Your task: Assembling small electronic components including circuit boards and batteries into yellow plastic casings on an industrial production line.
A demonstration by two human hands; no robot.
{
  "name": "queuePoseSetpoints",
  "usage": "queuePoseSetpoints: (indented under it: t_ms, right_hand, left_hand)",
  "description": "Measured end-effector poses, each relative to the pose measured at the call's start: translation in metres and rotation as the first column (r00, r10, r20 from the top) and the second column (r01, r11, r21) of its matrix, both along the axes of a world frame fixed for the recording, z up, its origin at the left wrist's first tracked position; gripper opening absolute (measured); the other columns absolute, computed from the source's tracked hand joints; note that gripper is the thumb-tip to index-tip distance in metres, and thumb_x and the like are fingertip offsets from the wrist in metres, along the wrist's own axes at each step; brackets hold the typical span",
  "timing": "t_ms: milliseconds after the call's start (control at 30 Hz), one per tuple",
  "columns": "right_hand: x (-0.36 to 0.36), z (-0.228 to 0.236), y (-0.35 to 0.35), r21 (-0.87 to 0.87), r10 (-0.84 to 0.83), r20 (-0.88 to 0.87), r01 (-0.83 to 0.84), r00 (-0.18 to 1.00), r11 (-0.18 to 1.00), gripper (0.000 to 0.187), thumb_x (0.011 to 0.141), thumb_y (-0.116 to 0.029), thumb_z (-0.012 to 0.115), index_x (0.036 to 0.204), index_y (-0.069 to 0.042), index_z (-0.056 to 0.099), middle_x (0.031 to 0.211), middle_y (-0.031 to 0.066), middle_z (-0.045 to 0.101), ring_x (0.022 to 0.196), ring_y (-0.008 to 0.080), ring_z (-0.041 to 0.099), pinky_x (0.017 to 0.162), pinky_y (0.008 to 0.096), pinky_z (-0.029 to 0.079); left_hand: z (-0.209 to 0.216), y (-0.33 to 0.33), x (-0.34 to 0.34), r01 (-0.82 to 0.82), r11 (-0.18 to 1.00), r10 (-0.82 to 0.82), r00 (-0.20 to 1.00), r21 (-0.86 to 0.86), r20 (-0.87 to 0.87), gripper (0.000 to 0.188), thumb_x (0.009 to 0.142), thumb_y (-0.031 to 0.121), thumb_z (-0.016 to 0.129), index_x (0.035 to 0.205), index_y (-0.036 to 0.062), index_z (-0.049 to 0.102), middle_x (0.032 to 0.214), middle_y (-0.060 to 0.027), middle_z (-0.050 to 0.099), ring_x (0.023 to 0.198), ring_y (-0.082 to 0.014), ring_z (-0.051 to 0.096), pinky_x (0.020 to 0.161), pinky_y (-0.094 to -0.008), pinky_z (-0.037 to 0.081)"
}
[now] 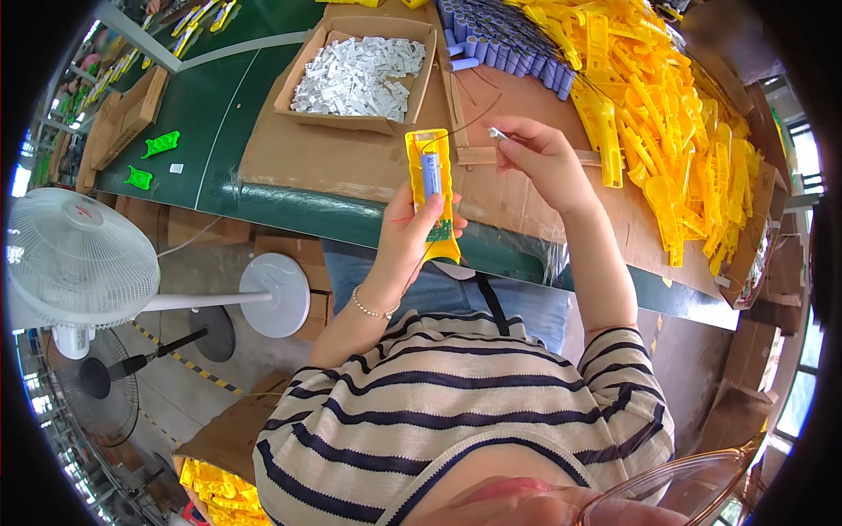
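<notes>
You are gripping the yellow plastic shell (431, 197) upright in your left hand (408, 237) above the bench edge, while your right hand (539, 158) is pinching what looks like its thin wire (465, 123); light, stiff, best held by its sides.

An open, shallow brown cardboard box (307, 74) sits on the cardboard sheet at the far centre of the bench, filled with small white sachets (358, 77). A second open brown cardboard box (132, 110) stands at the far left edge of the green bench top. Further plain brown cartons (750, 351) stand on the floor at the right, below the bench.
</notes>
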State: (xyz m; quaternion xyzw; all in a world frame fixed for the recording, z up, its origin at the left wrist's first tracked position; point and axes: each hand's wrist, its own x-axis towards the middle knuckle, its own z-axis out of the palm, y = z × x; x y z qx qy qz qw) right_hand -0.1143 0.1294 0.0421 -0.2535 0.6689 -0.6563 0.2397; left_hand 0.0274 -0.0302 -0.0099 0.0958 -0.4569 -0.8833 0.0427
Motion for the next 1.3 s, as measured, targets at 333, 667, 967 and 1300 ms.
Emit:
queuePoseSetpoints:
  t_ms: [333,667,967,1300]
  right_hand:
    - [0.042,-0.023,-0.012,0.228,-0.166,-0.246,0.224,0.955,0.947,0.028,0.079,-0.01,0.066,0.105,0.0,0.063,0.078,0.0095,0.066,0.066,0.0122,0.062,0.06,0.0257,0.05]
    - [0.037,-0.033,0.002,0.22,0.072,-0.645,0.095,0.761,0.971,0.031,0.071,-0.006,0.067,0.101,-0.004,0.063,0.073,0.0142,0.061,0.064,0.0288,0.061,0.06,0.0338,0.049]
    - [0.034,-0.02,0.002,0.203,0.046,-0.544,0.078,0.838,0.976,0.023,0.072,-0.005,0.066,0.095,-0.001,0.065,0.076,0.0135,0.065,0.064,0.0257,0.063,0.062,0.0308,0.05]
    - [0.024,-0.026,0.012,0.066,-0.018,-0.834,0.131,0.552,0.989,0.013,0.068,-0.002,0.069,0.081,-0.005,0.066,0.075,0.0078,0.062,0.065,0.0233,0.06,0.057,0.0312,0.048]
  left_hand:
    - [0.0,0.025,-0.024,-0.019,0.995,0.018,1.0,0.102,0.016,0.032,0.091,0.025,0.055,0.118,0.0096,0.049,0.097,-0.0076,0.06,0.075,-0.0189,0.065,0.064,-0.0322,0.055]
    - [0.005,0.01,-0.025,0.095,0.983,-0.119,0.981,0.154,0.152,0.033,0.09,0.029,0.056,0.112,0.004,0.055,0.088,-0.0101,0.064,0.069,-0.0192,0.065,0.06,-0.0317,0.056]
    - [0.01,0.008,-0.023,0.142,0.975,-0.171,0.97,0.169,0.173,0.034,0.089,0.028,0.058,0.111,0.0026,0.057,0.09,-0.0098,0.063,0.069,-0.021,0.065,0.059,-0.0329,0.056]
    - [0.024,0.017,-0.018,0.1,0.989,-0.109,0.991,0.106,0.081,0.026,0.09,0.022,0.057,0.108,0.0039,0.054,0.092,-0.0088,0.061,0.072,-0.0197,0.065,0.061,-0.0297,0.056]
